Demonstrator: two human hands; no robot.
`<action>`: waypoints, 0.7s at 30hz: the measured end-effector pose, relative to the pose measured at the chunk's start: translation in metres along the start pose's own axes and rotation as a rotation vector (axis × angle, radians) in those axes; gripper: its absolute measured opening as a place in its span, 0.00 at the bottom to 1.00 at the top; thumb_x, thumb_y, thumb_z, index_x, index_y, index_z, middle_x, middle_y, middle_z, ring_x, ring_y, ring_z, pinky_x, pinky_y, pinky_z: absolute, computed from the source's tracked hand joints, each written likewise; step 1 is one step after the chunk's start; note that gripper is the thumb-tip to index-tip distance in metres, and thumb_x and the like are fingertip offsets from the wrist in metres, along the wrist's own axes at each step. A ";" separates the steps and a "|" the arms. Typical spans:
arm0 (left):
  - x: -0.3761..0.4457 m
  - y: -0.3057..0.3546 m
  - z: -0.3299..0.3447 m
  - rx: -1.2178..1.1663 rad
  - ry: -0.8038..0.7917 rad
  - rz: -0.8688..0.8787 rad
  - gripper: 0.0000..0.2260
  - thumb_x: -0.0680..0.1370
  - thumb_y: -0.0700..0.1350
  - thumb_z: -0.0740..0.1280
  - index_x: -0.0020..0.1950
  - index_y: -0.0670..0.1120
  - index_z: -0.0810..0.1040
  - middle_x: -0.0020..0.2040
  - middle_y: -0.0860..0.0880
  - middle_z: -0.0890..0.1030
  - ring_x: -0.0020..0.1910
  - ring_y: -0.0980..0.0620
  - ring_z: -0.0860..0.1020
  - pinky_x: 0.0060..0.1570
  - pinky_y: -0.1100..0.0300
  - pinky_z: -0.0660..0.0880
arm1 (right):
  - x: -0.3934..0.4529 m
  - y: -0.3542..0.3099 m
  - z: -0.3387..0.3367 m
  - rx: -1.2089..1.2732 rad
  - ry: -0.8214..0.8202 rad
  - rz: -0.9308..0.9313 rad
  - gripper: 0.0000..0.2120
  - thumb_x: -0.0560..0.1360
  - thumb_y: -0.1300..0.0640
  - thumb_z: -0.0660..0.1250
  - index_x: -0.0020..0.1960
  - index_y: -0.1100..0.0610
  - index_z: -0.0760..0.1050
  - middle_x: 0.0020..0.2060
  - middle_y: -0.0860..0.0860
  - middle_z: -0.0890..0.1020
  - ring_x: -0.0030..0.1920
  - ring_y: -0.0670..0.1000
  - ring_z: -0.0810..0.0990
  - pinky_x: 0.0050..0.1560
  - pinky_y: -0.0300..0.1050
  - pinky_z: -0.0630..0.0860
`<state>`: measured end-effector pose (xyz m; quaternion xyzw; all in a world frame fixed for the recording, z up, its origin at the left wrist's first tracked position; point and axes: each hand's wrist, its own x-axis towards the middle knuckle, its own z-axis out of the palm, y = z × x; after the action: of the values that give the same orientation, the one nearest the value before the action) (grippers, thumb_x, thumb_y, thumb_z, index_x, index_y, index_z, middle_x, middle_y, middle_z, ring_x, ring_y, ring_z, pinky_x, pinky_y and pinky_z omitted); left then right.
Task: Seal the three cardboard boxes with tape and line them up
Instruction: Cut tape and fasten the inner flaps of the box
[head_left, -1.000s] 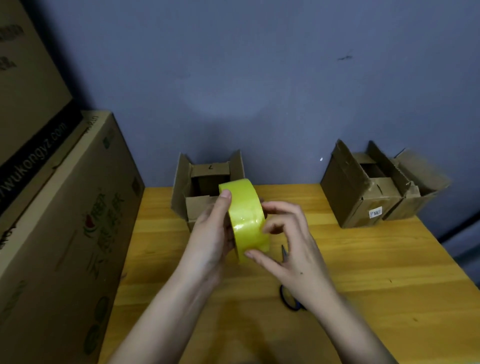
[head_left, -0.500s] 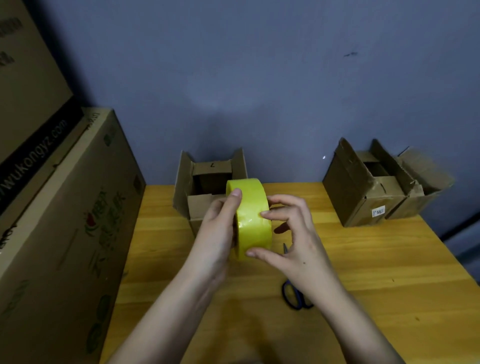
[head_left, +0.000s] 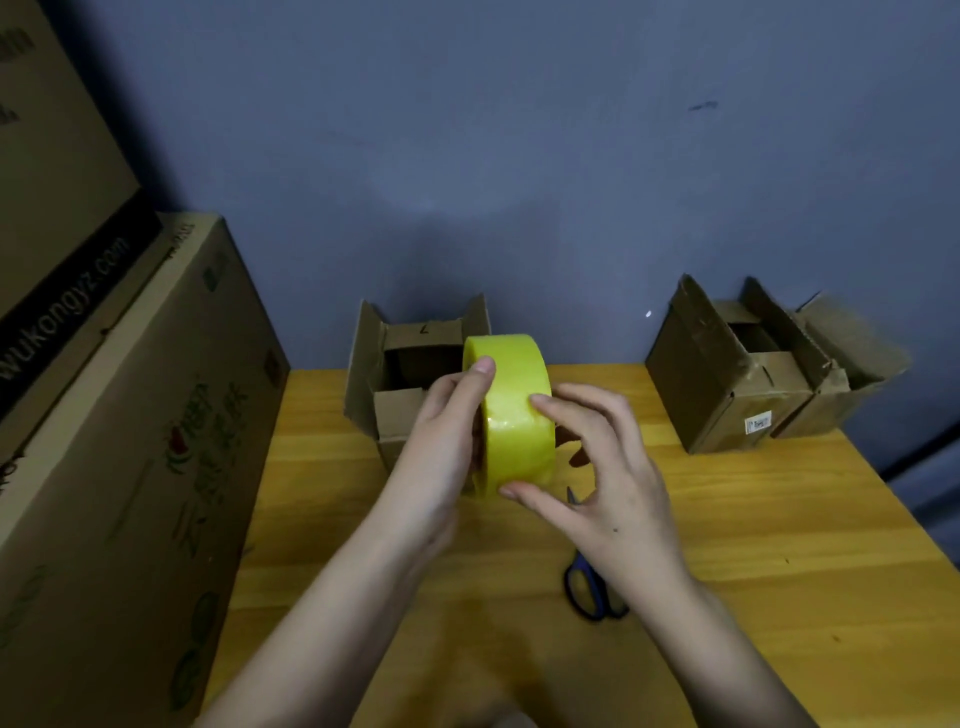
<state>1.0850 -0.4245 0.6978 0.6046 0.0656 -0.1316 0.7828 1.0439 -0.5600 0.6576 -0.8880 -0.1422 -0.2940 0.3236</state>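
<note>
I hold a yellow tape roll (head_left: 514, 410) upright on its edge above the wooden table (head_left: 779, 545). My left hand (head_left: 441, 447) grips its left side, thumb on the top rim. My right hand (head_left: 608, 483) touches the roll's outer band with index finger and thumb, fingers spread. Behind the roll stands a small cardboard box (head_left: 400, 384) with its flaps open. Two more open boxes stand at the back right, one (head_left: 727, 384) with a white label and another (head_left: 852, 369) just behind it.
Blue-handled scissors (head_left: 592, 592) lie on the table under my right wrist, partly hidden. Large printed cartons (head_left: 130, 441) are stacked along the table's left side. A grey-blue wall closes off the back.
The roll has stayed between my hands. My right fingers have shifted along the roll's outer band, and the view has tilted slightly.
</note>
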 end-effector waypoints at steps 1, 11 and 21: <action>0.000 0.001 0.000 -0.004 -0.007 -0.008 0.17 0.78 0.52 0.63 0.60 0.42 0.76 0.56 0.38 0.80 0.57 0.39 0.78 0.50 0.50 0.73 | 0.000 0.000 0.000 0.001 0.009 -0.006 0.28 0.69 0.40 0.69 0.65 0.46 0.68 0.63 0.44 0.68 0.58 0.37 0.71 0.48 0.46 0.80; 0.001 0.000 -0.003 0.057 0.002 -0.007 0.15 0.78 0.50 0.63 0.60 0.42 0.75 0.53 0.43 0.81 0.49 0.48 0.79 0.41 0.58 0.73 | 0.004 0.006 0.009 0.146 -0.035 0.083 0.18 0.64 0.39 0.71 0.46 0.46 0.68 0.57 0.38 0.65 0.50 0.38 0.73 0.44 0.42 0.76; -0.002 0.002 -0.003 0.049 -0.011 0.030 0.12 0.79 0.50 0.63 0.58 0.46 0.76 0.50 0.48 0.82 0.47 0.55 0.80 0.44 0.61 0.73 | -0.003 -0.006 0.006 0.070 0.043 0.068 0.32 0.68 0.40 0.70 0.68 0.46 0.66 0.59 0.42 0.68 0.58 0.34 0.70 0.50 0.35 0.76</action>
<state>1.0842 -0.4208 0.6989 0.6237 0.0489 -0.1248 0.7700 1.0413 -0.5519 0.6547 -0.8741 -0.1151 -0.2965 0.3672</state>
